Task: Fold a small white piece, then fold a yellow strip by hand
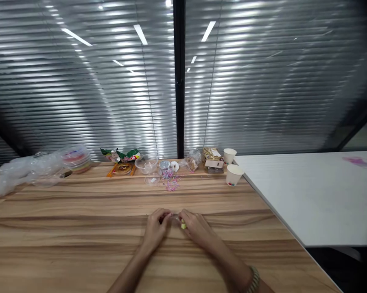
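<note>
Where hands meet, small yellow piece (183,225) shows.

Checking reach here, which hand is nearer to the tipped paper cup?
Right. The right hand lies below-left of the tipped paper cup; the left hand sits farther left, beyond the right hand.

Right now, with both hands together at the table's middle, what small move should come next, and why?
Probably lift both hands slightly to expose the work: the left hand and right hand meet over a small yellow piece, mostly hidden by fingers.
</note>
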Motion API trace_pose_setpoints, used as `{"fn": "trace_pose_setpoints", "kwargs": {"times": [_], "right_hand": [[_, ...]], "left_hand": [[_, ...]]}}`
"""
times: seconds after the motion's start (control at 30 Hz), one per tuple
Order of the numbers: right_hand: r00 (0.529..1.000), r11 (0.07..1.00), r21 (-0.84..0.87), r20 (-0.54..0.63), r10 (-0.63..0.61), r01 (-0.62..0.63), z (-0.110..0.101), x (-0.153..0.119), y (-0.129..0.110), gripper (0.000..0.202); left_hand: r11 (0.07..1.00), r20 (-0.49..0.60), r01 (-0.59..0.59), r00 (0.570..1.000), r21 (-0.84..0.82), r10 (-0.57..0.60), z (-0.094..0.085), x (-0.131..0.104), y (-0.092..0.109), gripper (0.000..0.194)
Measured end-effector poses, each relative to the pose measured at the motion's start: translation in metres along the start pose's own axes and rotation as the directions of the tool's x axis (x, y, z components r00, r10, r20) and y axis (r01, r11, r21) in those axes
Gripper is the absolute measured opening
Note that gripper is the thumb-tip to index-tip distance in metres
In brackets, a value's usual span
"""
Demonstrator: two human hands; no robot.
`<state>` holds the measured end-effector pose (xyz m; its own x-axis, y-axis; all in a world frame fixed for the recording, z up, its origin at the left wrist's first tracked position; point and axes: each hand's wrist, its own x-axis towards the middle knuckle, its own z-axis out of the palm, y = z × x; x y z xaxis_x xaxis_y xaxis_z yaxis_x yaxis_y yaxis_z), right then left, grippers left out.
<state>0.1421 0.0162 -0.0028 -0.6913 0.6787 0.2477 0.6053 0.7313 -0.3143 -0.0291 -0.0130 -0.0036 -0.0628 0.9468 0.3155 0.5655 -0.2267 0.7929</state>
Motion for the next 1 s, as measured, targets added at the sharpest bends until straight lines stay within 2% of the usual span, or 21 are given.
{"fn": "trace_pose_setpoints", "kwargs": {"times": [0.13,0.23,0.43,0.63,0.83,0.9,1.0], "right_hand": [[0.998,0.999,-0.016,0.036,0.053,-0.052,-0.004,0.0,0.0,0.017],[0.994,0.995,-0.01,0.043,0.096,-0.095,-0.006,-0.001,0.003,0.023],[0.978,0.979,0.113,-0.105,0.183,-0.171,0.001,-0.002,0.01,0.027],[0.975,0.978,0.168,-0.164,0.149,-0.121,0.006,0.0,0.012,0.021],[0.969,0.977,0.202,-0.224,0.107,-0.061,0.004,0.001,0.013,0.014],[0.97,0.979,0.203,-0.229,0.085,-0.038,0.004,0.001,0.013,0.013],[0.967,0.98,0.197,-0.25,0.056,-0.006,0.005,-0.001,0.012,0.014]], "left_hand": [[0.98,0.011,0.144,0.99,-0.134,-0.144,0.0,0.004,-0.004,0.025],[0.966,0.024,0.174,0.985,-0.189,-0.173,0.0,0.003,-0.003,0.027],[0.97,0.069,0.154,0.987,-0.187,-0.143,-0.002,0.0,0.003,0.028],[0.984,0.065,0.129,0.99,-0.122,-0.122,-0.002,0.0,0.006,0.025],[0.992,0.037,0.114,0.993,-0.051,-0.113,-0.001,0.002,0.003,0.014],[0.996,0.035,0.082,0.996,-0.023,-0.081,-0.001,0.002,0.002,0.012],[0.999,0.073,-0.034,0.997,0.016,0.032,-0.001,0.002,0.002,0.019]]}}
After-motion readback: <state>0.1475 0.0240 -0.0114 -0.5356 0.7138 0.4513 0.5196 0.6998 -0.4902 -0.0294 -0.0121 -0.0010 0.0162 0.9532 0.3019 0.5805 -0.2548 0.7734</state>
